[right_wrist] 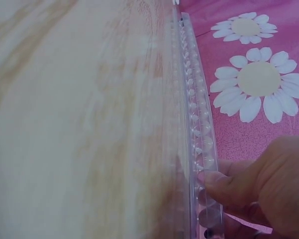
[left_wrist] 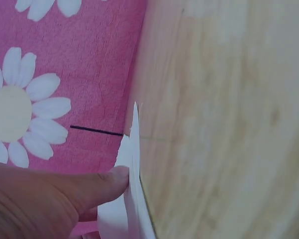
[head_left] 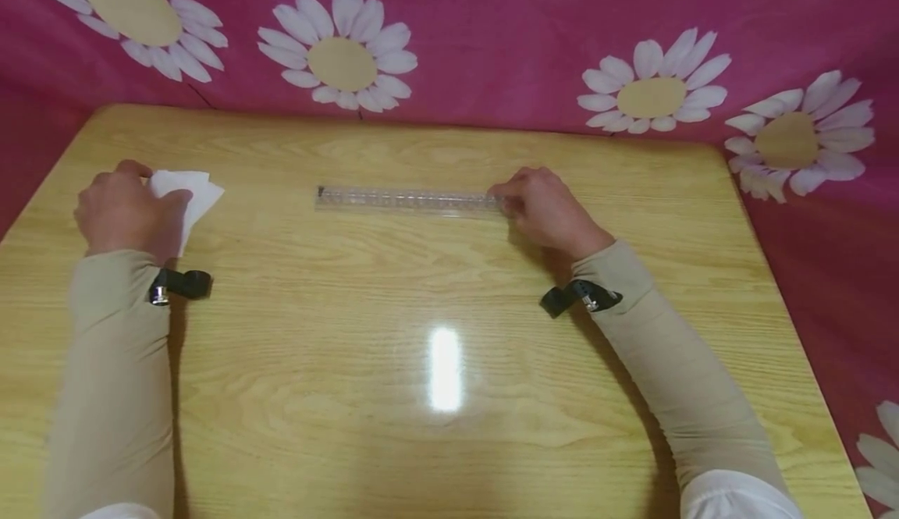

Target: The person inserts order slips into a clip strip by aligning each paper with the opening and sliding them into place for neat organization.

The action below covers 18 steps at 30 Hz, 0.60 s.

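At the left of the table my left hand (head_left: 129, 211) pinches some white paper (head_left: 200, 195). In the left wrist view the thumb presses flat on the paper (left_wrist: 114, 214), which shows more than one layer and a pointed upper tip. My right hand (head_left: 551, 211) pinches the right end of a long clear plastic strip (head_left: 407, 200), shaped like a ruler. A row of round shapes runs along the strip (right_wrist: 196, 109) in the right wrist view, with the right thumb on its near face. The strip extends leftward across the far middle of the table.
The light wood-grain table (head_left: 351, 293) has a bright light reflection (head_left: 445, 369) near its middle. Behind the far edge hangs a magenta cloth (head_left: 485, 43) with large white daisies. Dark straps with small fittings sit on both wrists.
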Available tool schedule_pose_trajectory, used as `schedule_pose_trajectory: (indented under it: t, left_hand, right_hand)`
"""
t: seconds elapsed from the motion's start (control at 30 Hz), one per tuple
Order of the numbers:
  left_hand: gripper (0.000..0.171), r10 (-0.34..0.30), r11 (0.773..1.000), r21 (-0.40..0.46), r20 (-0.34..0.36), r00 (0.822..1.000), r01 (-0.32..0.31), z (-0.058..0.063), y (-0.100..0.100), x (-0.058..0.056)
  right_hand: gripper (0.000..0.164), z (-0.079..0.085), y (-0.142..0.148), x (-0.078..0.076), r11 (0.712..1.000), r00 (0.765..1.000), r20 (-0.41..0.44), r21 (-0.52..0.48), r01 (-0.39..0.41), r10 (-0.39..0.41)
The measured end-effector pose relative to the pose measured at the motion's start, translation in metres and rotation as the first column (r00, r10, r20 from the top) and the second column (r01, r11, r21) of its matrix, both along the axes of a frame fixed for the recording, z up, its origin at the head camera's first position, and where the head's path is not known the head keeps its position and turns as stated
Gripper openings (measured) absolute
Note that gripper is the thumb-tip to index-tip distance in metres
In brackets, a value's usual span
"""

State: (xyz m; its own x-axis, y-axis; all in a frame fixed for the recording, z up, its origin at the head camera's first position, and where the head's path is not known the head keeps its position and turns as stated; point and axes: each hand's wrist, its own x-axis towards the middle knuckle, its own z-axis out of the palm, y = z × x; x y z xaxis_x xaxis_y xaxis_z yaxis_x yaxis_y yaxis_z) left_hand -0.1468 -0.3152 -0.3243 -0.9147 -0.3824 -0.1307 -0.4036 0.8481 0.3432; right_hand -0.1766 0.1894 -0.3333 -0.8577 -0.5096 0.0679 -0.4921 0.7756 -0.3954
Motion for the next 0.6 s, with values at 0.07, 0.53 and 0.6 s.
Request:
schedule_pose_trajectory:
  t: [0.07, 0.53, 0.6]
  left_hand:
    - [0.077, -0.018, 1.000, -0.009, -0.001, 1.000, 0.018, -0.001, 0.000, 0.000]
    - [0.078, 0.011, 0.994, 0.108, -0.067, 0.998, -0.003, -0.002, -0.009, 0.000]
    - [0.073, 0.013, 0.995, 0.103, -0.095, 0.995, -0.004, -0.002, -0.012, -0.001]
  right_hand:
    - [0.035, 0.001, 0.000, 0.001, 1.000, 1.000, -0.007, -0.005, -0.003, 0.003]
    - [0.035, -0.001, -0.003, 0.002, 0.999, 1.000, -0.007, 0.030, 0.019, -0.019]
    - [0.035, -0.002, -0.003, 0.001, 0.999, 1.000, -0.014, 0.030, 0.016, -0.015]
